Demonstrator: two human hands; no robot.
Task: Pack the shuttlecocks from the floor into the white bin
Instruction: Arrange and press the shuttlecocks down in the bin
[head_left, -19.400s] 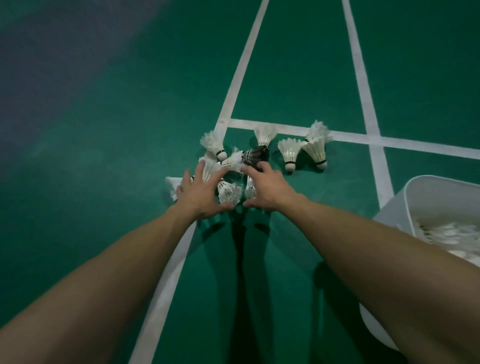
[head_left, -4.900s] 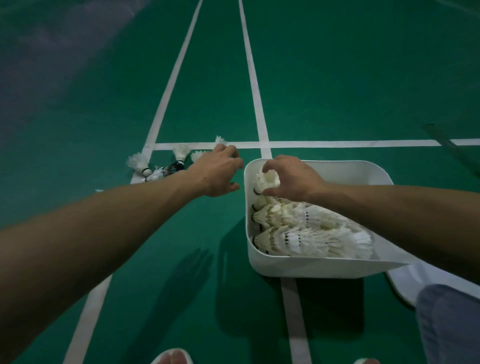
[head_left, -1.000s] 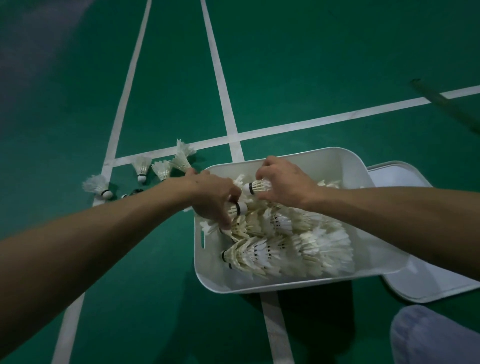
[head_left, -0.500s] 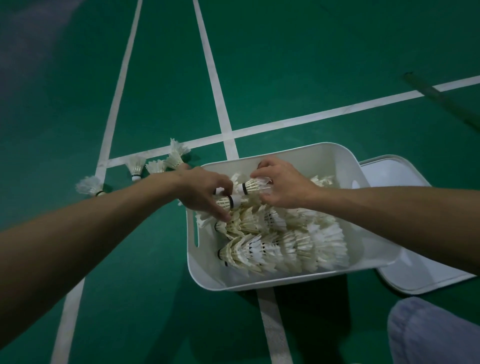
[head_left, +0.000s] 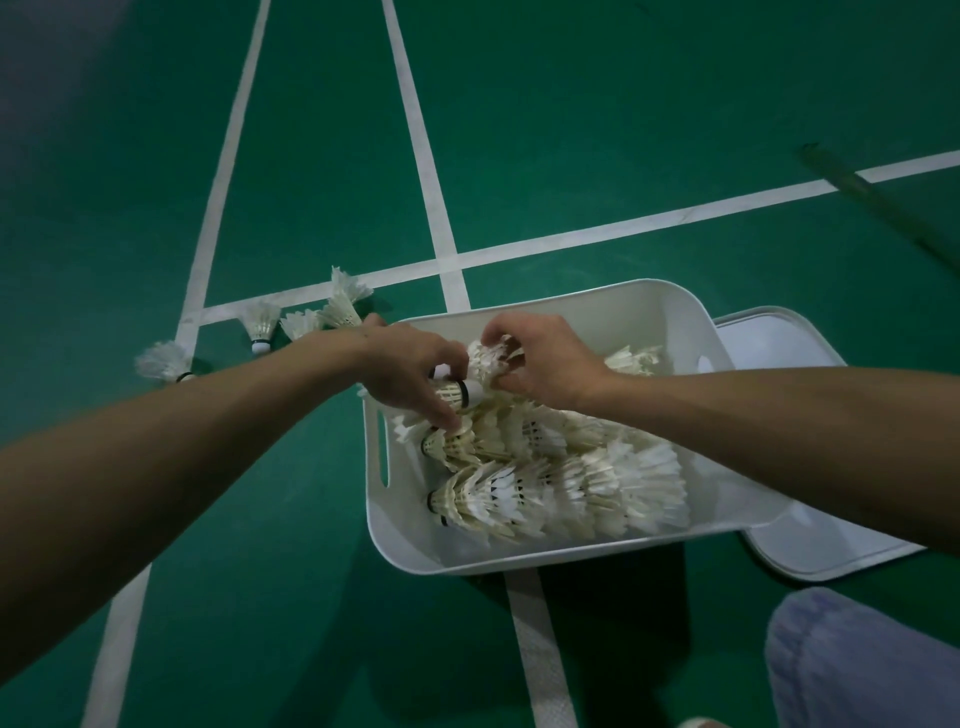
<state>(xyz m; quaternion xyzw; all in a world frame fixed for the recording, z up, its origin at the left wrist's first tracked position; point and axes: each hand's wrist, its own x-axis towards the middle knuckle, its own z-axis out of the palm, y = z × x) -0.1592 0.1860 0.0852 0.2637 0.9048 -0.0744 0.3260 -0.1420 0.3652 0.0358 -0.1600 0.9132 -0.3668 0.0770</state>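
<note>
Green court floor with white lines lies all around you, and the white bin sits on it right in front of you. Your right hand pinches the feather end of the top shuttlecock over the far left part of the bin. Your left hand curls its fingers round the lower shuttlecock, the one with the black band, just under and beside the first. The two touch, or nearly so; I cannot tell which.

Both lie on their sides, with the long way running left to right. That is the same way as the packed rows under them, whose round tips point at the bin's left wall. So the next move, I think, is a sideways push: slide one into the other, then lay them on a row. Push along that line, not down, or the feathers may bend.

Four loose shuttlecocks wait on the floor to the left of the bin, past your left arm. Your left hand is the nearer one to them. The lid lies flat on the floor by the bin's right side.

Half a second ago your hands were a little apart. Now they have come together and the two shuttlecocks meet. The loose ones on the floor have not moved.
</note>
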